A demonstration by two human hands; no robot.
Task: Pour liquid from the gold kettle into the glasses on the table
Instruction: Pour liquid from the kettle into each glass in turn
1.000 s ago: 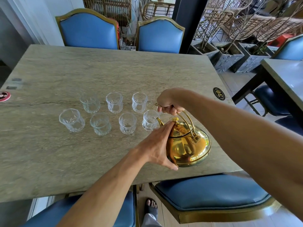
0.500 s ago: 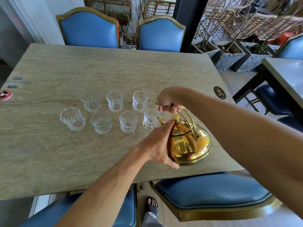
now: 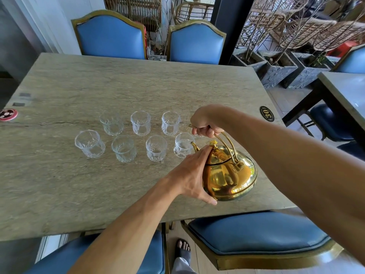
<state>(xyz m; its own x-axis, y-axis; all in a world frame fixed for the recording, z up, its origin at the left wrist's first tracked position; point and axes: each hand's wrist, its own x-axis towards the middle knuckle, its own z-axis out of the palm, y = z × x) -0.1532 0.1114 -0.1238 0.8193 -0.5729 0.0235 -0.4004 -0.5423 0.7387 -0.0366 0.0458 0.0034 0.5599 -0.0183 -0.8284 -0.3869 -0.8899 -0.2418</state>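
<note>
The gold kettle (image 3: 229, 175) is tilted left near the table's right front, its spout over the rightmost front glass (image 3: 182, 148). My right hand (image 3: 205, 123) grips the kettle's wire handle from above. My left hand (image 3: 193, 173) lies flat against the kettle's left side, one fingertip on the lid beside the knob. Several clear cut glasses stand in two rows on the stone table (image 3: 118, 86): three at the back, from the back left glass (image 3: 111, 123) to the back right glass (image 3: 170, 123), and more in front, starting with the front left glass (image 3: 89, 144).
Blue chairs stand at the far side (image 3: 110, 36) and at the near edge (image 3: 256, 234). A black number badge (image 3: 267, 113) sits near the right edge, a red round disc (image 3: 8, 114) at the left edge. A second table (image 3: 345, 91) is to the right.
The kettle has tipped a little further left and forward, bringing its spout over the rightmost front glass. Both hands keep the same hold.
</note>
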